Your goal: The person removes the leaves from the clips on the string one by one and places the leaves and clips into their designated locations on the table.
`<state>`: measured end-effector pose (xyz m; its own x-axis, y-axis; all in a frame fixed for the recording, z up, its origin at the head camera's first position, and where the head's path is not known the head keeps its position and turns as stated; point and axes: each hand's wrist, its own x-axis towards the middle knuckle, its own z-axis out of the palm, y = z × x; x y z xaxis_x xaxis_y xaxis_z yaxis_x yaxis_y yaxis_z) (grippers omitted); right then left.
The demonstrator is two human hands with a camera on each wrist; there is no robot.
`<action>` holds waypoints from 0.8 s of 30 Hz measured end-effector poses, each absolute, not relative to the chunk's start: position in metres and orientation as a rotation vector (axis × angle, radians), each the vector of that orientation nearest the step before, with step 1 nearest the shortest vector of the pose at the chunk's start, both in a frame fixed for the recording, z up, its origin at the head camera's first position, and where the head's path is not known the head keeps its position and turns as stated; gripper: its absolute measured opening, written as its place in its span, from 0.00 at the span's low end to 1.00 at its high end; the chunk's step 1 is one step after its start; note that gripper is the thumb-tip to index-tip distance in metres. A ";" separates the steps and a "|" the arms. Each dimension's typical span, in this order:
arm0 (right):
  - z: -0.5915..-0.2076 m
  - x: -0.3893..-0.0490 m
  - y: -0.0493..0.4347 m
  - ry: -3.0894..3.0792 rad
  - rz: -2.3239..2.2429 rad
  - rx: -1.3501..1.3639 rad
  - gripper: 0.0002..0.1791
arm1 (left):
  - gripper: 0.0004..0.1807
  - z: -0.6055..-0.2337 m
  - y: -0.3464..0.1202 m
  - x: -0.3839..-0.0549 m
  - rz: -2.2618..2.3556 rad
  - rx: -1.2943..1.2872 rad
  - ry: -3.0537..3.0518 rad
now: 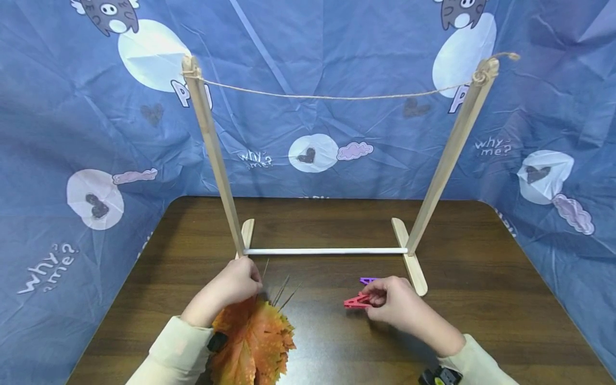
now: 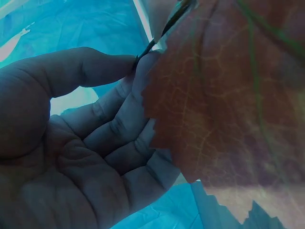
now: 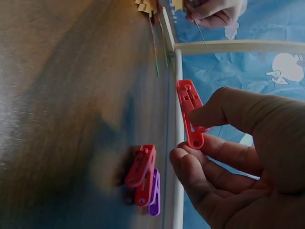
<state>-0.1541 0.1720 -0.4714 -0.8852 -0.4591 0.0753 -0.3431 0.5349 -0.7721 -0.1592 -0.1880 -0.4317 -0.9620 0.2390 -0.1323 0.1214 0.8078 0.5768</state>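
Thumb and forefinger of my left hand (image 1: 236,282) pinch the thin stem (image 2: 164,31) of an orange-red maple leaf (image 2: 214,105). Beneath that hand more orange leaves (image 1: 260,339) lie on the table, their stems (image 1: 284,293) pointing away from me. My right hand (image 1: 398,303) holds a red clothespin (image 3: 189,114) between thumb and fingers, a little above the tabletop. Close by on the table lie a red clothespin (image 3: 140,167), another red one (image 3: 144,193) and a purple clothespin (image 3: 155,195). In the head view the right fingers partly cover the purple one.
Beyond my hands stands a wooden frame with a left post (image 1: 214,149), a right post (image 1: 447,166) and a white crossbar (image 1: 327,251) low down. Twine (image 1: 327,97) hangs between the post tops. Blue printed cloth (image 1: 308,48) surrounds the brown table (image 1: 327,222).
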 end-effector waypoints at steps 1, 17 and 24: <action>-0.472 -0.153 0.172 2.637 -1.271 -0.692 0.12 | 0.10 -0.432 -0.188 -0.160 0.862 0.291 2.800; -0.484 -0.143 0.174 2.766 -1.015 -0.731 0.11 | 0.21 -0.449 -0.183 -0.166 0.775 0.268 2.778; -0.489 -0.140 0.177 2.768 -0.991 -0.733 0.11 | 0.17 -0.456 -0.182 -0.168 0.730 0.260 2.769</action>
<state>-0.1403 0.1774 -0.4888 -0.8772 -0.4769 0.0558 -0.4039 0.6702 -0.6227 -0.1682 -0.1822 -0.4563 -0.9487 0.2376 -0.2084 0.1040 0.8573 0.5041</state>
